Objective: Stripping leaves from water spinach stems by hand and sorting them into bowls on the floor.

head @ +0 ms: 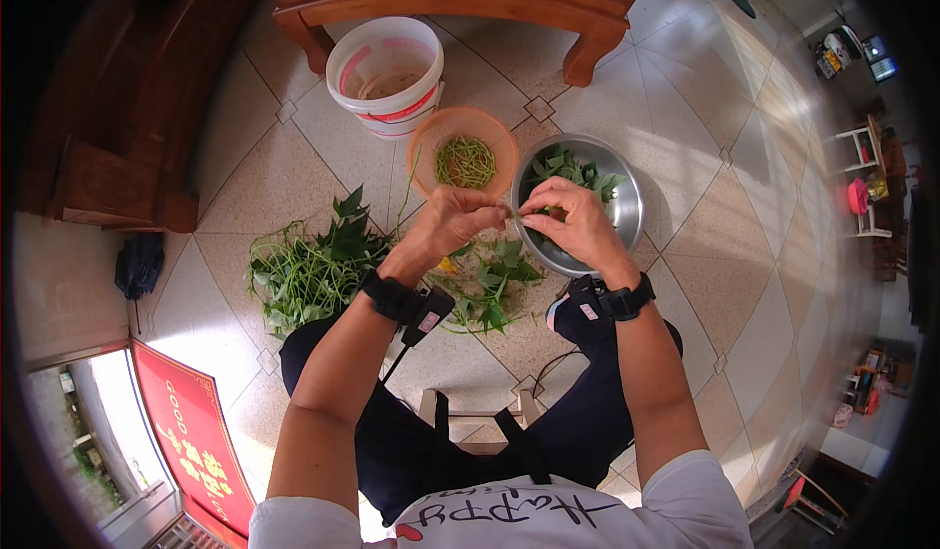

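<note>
My left hand (464, 220) pinches a thin green stem (409, 190), whose long part trails up and left past the knuckles. Close to its fingertips, the thumb and fingers of my right hand (571, 215) pinch the stem's other end, beside the rim of a steel bowl (633, 218). Green leaves (569, 171) lie in that bowl, partly hidden by my right hand. Behind my hands, an orange plastic basket (503, 134) contains short cut stems (465, 162). A heap of leafy vines (312, 273) lies on the floor at left, and loose leaves (499, 277) lie below my hands.
A white plastic bucket (429, 97) with a red band stands behind the basket. Beyond it are the legs of a wooden table (587, 57). A folded dark umbrella (139, 266) lies at left, near a red doormat (187, 431). Tiled floor (705, 270) extends to the right.
</note>
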Action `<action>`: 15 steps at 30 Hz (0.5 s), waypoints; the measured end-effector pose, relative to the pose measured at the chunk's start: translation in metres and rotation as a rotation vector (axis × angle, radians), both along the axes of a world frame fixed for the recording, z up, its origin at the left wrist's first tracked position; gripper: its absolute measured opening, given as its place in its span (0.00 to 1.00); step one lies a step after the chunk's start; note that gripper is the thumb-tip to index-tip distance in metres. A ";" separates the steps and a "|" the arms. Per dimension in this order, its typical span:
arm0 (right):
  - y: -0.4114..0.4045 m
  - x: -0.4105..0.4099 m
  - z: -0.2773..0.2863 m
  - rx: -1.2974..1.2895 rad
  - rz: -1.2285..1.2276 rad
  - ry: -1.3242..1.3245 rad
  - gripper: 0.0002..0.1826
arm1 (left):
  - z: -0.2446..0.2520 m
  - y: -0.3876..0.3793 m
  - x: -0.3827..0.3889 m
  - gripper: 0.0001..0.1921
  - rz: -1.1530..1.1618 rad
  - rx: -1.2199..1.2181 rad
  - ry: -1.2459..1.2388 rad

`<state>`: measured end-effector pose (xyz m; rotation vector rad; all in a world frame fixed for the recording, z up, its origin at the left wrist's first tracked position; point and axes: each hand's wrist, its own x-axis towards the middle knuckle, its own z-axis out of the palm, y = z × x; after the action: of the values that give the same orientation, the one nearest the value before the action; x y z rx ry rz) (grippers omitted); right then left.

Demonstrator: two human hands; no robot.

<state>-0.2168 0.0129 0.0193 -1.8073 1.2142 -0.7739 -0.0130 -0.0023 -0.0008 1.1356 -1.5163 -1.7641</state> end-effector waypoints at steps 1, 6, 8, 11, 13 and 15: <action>0.000 0.001 0.001 0.015 -0.005 -0.014 0.07 | -0.002 0.000 0.000 0.10 0.009 0.008 0.027; 0.001 0.004 0.001 0.062 -0.041 -0.026 0.06 | -0.004 0.001 0.000 0.10 0.028 0.052 0.124; 0.001 0.005 -0.001 0.045 -0.040 -0.017 0.06 | -0.004 0.001 0.000 0.09 0.045 0.086 0.137; 0.002 0.007 -0.004 0.059 -0.026 -0.046 0.06 | -0.002 0.000 0.000 0.09 0.037 0.103 0.128; 0.003 0.007 -0.005 0.067 -0.032 -0.066 0.06 | -0.001 0.001 0.000 0.09 0.037 0.107 0.122; 0.004 0.008 -0.004 0.075 -0.040 -0.085 0.06 | -0.001 0.001 0.000 0.09 0.036 0.110 0.116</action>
<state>-0.2088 0.0164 0.0149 -1.6771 1.2107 -0.8089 -0.0128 -0.0016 -0.0019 1.0854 -1.3378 -1.8748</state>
